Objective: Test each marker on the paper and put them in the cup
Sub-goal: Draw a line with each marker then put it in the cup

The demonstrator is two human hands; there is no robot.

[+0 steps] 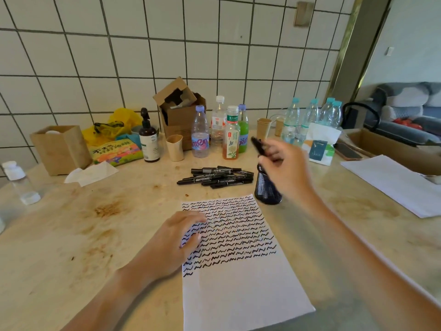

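Observation:
A white sheet of paper (241, 278) lies in front of me, its upper half filled with rows of black squiggles. My left hand (174, 240) rests flat on the paper's left edge, fingers spread over the marks. My right hand (284, 163) hovers over the black mesh cup (266, 189), which stands just beyond the paper's top right corner. It grips a black marker (259, 145) that points up and to the left, blurred. A pile of several black markers (218, 176) lies on the table left of the cup.
Bottles (231, 137), paper cups (175, 148), a brown cardboard box (181, 111), a pump bottle (149, 139) and snack bags crowd the back of the stained table (95, 223). A tissue pack (321, 149), a phone and more paper (396, 182) lie at the right.

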